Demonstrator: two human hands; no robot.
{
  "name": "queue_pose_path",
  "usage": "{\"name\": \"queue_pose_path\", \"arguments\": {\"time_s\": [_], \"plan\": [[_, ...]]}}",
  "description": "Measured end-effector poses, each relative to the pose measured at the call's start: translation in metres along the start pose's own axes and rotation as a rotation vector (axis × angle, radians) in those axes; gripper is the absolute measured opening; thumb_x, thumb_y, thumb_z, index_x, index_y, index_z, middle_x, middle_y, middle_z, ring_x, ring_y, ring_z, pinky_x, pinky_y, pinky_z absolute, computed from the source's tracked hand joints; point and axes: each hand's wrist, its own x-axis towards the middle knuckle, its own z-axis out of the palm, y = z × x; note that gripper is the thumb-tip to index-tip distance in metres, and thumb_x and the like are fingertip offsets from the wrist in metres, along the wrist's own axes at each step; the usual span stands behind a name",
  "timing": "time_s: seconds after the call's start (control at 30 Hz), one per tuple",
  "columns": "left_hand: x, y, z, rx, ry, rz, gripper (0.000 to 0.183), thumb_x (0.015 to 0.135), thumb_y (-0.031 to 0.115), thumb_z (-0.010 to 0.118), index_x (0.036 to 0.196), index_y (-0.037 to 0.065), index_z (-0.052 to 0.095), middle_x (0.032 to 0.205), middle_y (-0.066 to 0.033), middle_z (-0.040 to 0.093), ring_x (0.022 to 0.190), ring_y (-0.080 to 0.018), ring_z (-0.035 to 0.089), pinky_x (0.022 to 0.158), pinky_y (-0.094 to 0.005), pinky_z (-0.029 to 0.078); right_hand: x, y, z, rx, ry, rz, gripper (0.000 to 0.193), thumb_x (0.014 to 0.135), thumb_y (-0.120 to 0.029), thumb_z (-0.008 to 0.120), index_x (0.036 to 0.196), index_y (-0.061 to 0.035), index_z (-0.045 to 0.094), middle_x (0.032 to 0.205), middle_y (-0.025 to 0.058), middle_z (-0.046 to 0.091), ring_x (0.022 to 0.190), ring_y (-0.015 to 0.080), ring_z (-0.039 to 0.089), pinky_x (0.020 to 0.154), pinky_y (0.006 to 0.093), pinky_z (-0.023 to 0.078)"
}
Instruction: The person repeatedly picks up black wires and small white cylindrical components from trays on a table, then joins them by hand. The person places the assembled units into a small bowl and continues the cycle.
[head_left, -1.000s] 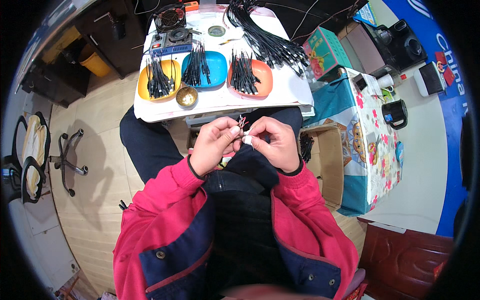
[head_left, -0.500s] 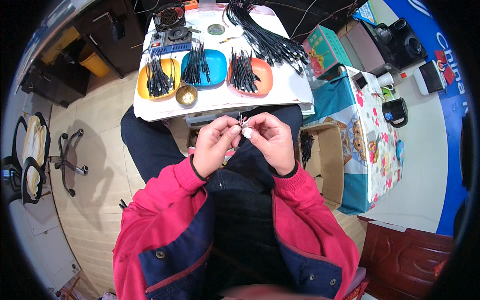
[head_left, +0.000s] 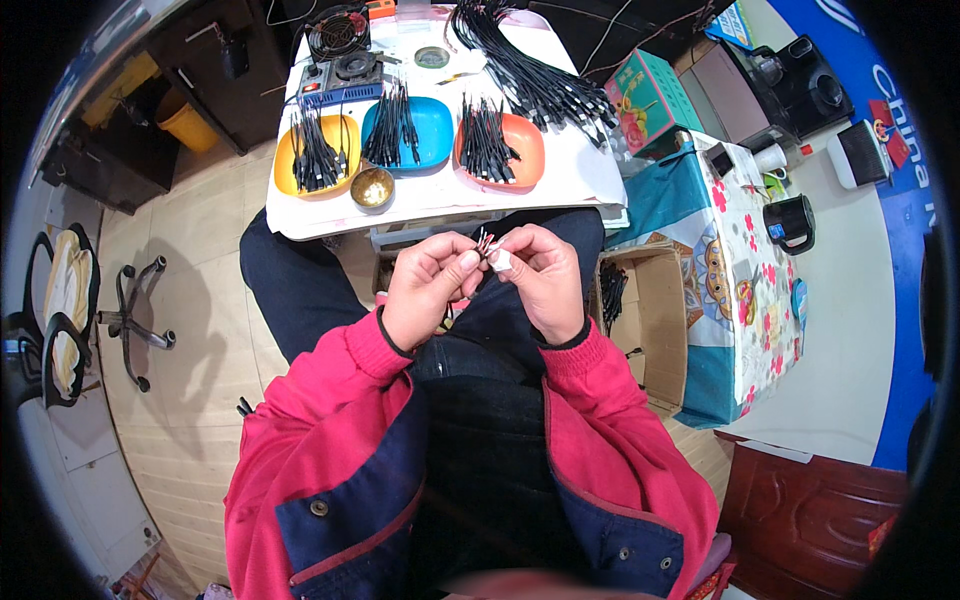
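Note:
Over my lap, just off the table's near edge, my left hand (head_left: 430, 287) pinches a small bunch of thin wires (head_left: 486, 242) with red and white ends. Close against it, my right hand (head_left: 547, 282) has thumb and finger closed at the same wire ends. Something white (head_left: 500, 260), like tape or a wrap, sits at the right thumb tip. Most of what lies between the fingers is hidden. On the table ahead, black cables with plugs lie in a yellow tray (head_left: 290, 178), a blue tray (head_left: 437, 130) and an orange tray (head_left: 530, 165).
A small brass-coloured bowl (head_left: 373, 189) stands by the yellow tray. Behind are a blue soldering device (head_left: 342, 82), a fan (head_left: 338, 36) and a big bundle of black cables (head_left: 530, 75). To my right are a cardboard box (head_left: 660, 345) and a side table with a black mug (head_left: 790, 224).
Both hands stay at nearly the same place over the lap. The wire ends have shifted slightly between the fingers, and more red shows now.

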Motion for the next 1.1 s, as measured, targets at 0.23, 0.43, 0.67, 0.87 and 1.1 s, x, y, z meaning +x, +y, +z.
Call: {"name": "queue_pose_path", "arguments": {"time_s": [0.23,0.43,0.67,0.87,1.1], "plan": [[-0.002,0.003,0.002,-0.009,0.019,-0.060,0.013,0.099,0.012,0.056,0.101,0.000,0.062,0.073,0.0013,0.057,0.060,-0.0022,0.046,0.052,-0.0159,0.034,-0.007,-0.001,0.002,-0.076,0.060,-0.073,0.011,0.088,0.001,0.066,0.098,0.0007,0.061,0.094,0.0041,0.063,0.080,0.0079,0.058,0.074,0.0204,0.047],[-0.002,0.003,0.005,-0.011,0.011,-0.080,0.013,0.099,0.012,0.056,0.101,0.001,0.062,0.073,0.0008,0.058,0.062,-0.0026,0.049,0.054,-0.0155,0.036,-0.005,0.001,0.000,-0.096,0.040,-0.159,0.010,0.088,0.000,0.066,0.097,-0.0009,0.061,0.090,0.0015,0.062,0.079,0.0062,0.057,0.071,0.0198,0.045],[-0.002,0.001,0.010,0.895,0.084,0.556,0.007,0.092,0.005,0.062,0.094,-0.002,0.062,0.072,-0.0100,0.061,0.059,-0.0184,0.061,0.054,-0.0301,0.047,-0.013,0.004,0.008,0.284,0.119,0.067,0.012,0.089,-0.006,0.065,0.088,-0.0058,0.052,0.087,0.0035,0.058,0.068,0.0085,0.049,0.063,0.0211,0.039],[-0.005,0.003,0.002,0.554,0.021,0.206,0.013,0.097,0.009,0.057,0.095,-0.003,0.061,0.071,-0.0031,0.059,0.060,-0.0080,0.055,0.054,-0.0233,0.043,-0.014,-0.004,0.007,0.220,0.076,0.096,0.013,0.090,-0.007,0.067,0.099,-0.0032,0.058,0.091,0.0020,0.061,0.076,0.0079,0.055,0.067,0.0209,0.043],[-0.003,-0.002,0.004,-0.014,-0.040,-0.089,0.013,0.098,0.011,0.055,0.096,0.000,0.062,0.075,0.0009,0.057,0.063,-0.0035,0.046,0.053,-0.0175,0.034,-0.015,-0.005,-0.003,0.029,0.049,-0.002,0.014,0.088,-0.005,0.069,0.099,0.0003,0.062,0.096,0.0041,0.064,0.080,0.0082,0.057,0.071,0.0212,0.046]]}}
